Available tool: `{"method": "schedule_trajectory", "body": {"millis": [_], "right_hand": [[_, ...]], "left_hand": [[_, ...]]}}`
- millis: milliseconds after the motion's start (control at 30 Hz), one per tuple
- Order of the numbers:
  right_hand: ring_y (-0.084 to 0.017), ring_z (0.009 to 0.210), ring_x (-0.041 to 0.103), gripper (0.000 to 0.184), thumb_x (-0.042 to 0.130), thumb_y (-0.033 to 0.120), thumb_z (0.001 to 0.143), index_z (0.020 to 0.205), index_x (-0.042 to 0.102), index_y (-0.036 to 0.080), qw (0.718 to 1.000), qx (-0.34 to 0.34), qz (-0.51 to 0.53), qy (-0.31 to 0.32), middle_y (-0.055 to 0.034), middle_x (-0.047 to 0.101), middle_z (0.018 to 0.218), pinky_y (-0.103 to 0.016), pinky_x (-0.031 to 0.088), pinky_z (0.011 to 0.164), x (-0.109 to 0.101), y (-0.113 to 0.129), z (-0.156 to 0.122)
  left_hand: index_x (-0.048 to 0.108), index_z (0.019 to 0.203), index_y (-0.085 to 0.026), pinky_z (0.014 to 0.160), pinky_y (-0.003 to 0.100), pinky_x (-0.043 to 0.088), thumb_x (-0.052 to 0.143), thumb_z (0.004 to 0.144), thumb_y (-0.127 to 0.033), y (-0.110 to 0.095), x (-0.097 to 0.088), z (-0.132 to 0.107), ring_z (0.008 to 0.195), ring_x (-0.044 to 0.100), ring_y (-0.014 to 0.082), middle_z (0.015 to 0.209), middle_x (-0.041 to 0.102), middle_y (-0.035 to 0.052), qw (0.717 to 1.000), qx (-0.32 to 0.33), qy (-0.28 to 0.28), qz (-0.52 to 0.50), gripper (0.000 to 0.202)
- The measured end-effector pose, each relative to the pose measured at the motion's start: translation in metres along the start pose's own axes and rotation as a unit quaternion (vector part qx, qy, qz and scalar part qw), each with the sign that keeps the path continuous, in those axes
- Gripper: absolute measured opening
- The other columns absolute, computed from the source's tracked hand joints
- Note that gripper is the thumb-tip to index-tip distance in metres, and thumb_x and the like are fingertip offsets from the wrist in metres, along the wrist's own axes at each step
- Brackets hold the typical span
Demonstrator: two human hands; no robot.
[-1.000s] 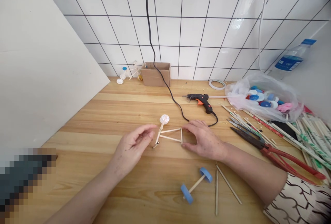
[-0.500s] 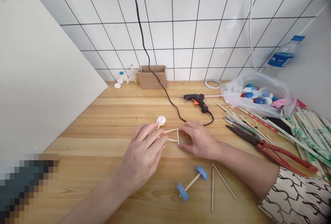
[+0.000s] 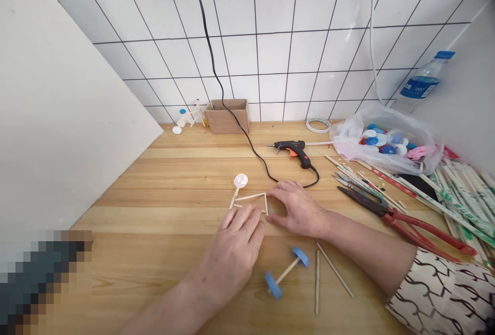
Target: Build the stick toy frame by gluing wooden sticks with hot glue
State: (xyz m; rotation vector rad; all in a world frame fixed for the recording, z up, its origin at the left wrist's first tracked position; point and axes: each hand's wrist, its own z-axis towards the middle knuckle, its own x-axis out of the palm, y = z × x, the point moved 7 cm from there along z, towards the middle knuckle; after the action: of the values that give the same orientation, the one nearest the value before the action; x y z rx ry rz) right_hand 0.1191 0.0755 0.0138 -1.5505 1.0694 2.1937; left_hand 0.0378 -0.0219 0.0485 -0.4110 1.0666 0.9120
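A small frame of thin wooden sticks (image 3: 250, 197) lies on the table, with a white bottle cap (image 3: 240, 181) on a short stick at its far left corner. My left hand (image 3: 240, 245) has its fingers together and bent over the frame's near side, covering part of it; its thumb is hidden. Thumb and forefinger of my right hand (image 3: 297, 208) grip the two ends of the frame's right crossbar. Closer to me lies an axle stick with two blue bottle caps (image 3: 286, 272), and beside it two loose sticks (image 3: 317, 283).
A black glue gun (image 3: 292, 148) lies behind my right hand, its cable trailing nearby. Red-handled pliers (image 3: 410, 227), small scissors (image 3: 361, 186) and paper-wrapped chopsticks (image 3: 460, 201) are on the right. Farther back are a bag of caps (image 3: 386, 141), tape (image 3: 318, 125) and a cardboard box (image 3: 228, 117).
My left hand has moved right and toward me, from the frame's left end to its near side, uncovering the left corner and the cap's stick. My right hand has stayed in place.
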Motion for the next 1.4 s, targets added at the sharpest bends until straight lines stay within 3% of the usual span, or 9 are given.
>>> {"method": "schedule_trajectory", "body": {"millis": [100,200,333,500,600,667,767,933,1400], "right_hand": [[-0.024,0.093,0.051,0.031,0.065,0.033,0.076,0.101,0.061,0.015,1.0,-0.006,0.0,-0.006,-0.0091,0.059,0.095,-0.039,0.039,0.084,0.0,-0.001,-0.001],[-0.024,0.094,0.051,0.031,0.064,0.033,0.077,0.102,0.061,0.016,1.0,-0.009,-0.001,-0.008,-0.0086,0.059,0.095,-0.039,0.038,0.084,0.001,-0.001,-0.001],[-0.024,0.094,0.051,0.035,0.066,0.033,0.074,0.104,0.061,0.015,1.0,-0.002,-0.002,-0.002,-0.0084,0.059,0.096,-0.04,0.038,0.086,0.002,-0.002,0.0],[-0.024,0.095,0.051,0.037,0.067,0.033,0.073,0.105,0.062,0.014,1.0,0.007,0.002,0.009,-0.0096,0.059,0.098,-0.041,0.037,0.087,0.001,-0.002,0.0],[-0.025,0.096,0.051,0.037,0.067,0.033,0.073,0.105,0.062,0.014,1.0,0.009,0.001,0.009,-0.01,0.059,0.099,-0.041,0.037,0.087,0.0,-0.001,0.0],[-0.025,0.096,0.051,0.037,0.067,0.032,0.073,0.105,0.062,0.014,1.0,0.011,0.0,0.013,-0.0103,0.059,0.099,-0.042,0.038,0.087,0.0,0.0,0.0],[-0.025,0.096,0.052,0.037,0.067,0.031,0.073,0.105,0.062,0.013,1.0,0.011,0.001,0.016,-0.0105,0.059,0.098,-0.042,0.038,0.086,-0.001,0.001,0.0],[-0.025,0.096,0.052,0.037,0.067,0.031,0.073,0.106,0.061,0.014,1.0,0.006,0.001,0.01,-0.0101,0.06,0.099,-0.042,0.038,0.086,-0.001,0.0,-0.001],[-0.025,0.096,0.052,0.037,0.066,0.032,0.074,0.106,0.061,0.013,1.0,0.004,-0.002,0.009,-0.0097,0.059,0.098,-0.041,0.039,0.085,0.002,-0.002,0.0]], "left_hand": [[0.065,0.098,-0.008,0.1,0.049,0.032,0.033,0.084,-0.002,-0.011,-0.003,-0.003,0.119,0.048,0.0299,0.111,0.064,0.0164,0.999,0.012,-0.006,0.039,0.035],[0.065,0.1,-0.01,0.108,0.054,0.02,0.032,0.087,-0.004,-0.011,-0.003,-0.007,0.126,0.042,0.0292,0.117,0.063,0.0147,0.999,0.019,0.003,0.027,0.036],[0.064,0.101,-0.018,0.107,0.054,0.025,0.044,0.085,-0.01,0.028,-0.008,-0.014,0.123,0.046,0.0282,0.124,0.06,0.0099,0.996,-0.081,-0.017,-0.032,0.027],[0.059,0.107,-0.02,0.097,0.041,0.042,0.058,0.081,-0.026,0.08,-0.027,-0.026,0.108,0.057,0.0241,0.112,0.064,0.0083,0.964,-0.239,-0.084,-0.086,0.027],[0.056,0.112,-0.022,0.09,0.04,0.049,0.063,0.075,-0.04,0.096,-0.017,-0.034,0.105,0.06,0.0258,0.114,0.064,0.0073,0.923,-0.347,0.002,-0.167,0.042],[0.053,0.116,-0.024,0.09,0.042,0.049,0.066,0.069,-0.045,0.097,-0.006,-0.037,0.108,0.059,0.028,0.118,0.063,0.0068,0.893,-0.382,0.061,-0.23,0.053],[0.051,0.12,-0.025,0.093,0.044,0.047,0.07,0.063,-0.041,0.095,0.003,-0.038,0.111,0.057,0.0292,0.119,0.063,0.0066,0.87,-0.395,0.097,-0.281,0.062],[0.053,0.118,-0.024,0.096,0.042,0.044,0.068,0.063,-0.028,0.094,0.014,-0.038,0.111,0.057,0.0253,0.119,0.063,0.0047,0.849,-0.414,0.131,-0.302,0.057],[0.051,0.123,-0.02,0.095,0.041,0.045,0.064,0.068,-0.03,0.095,0.03,-0.041,0.108,0.058,0.0239,0.118,0.063,0.0066,0.865,-0.394,0.108,-0.29,0.057]]}}
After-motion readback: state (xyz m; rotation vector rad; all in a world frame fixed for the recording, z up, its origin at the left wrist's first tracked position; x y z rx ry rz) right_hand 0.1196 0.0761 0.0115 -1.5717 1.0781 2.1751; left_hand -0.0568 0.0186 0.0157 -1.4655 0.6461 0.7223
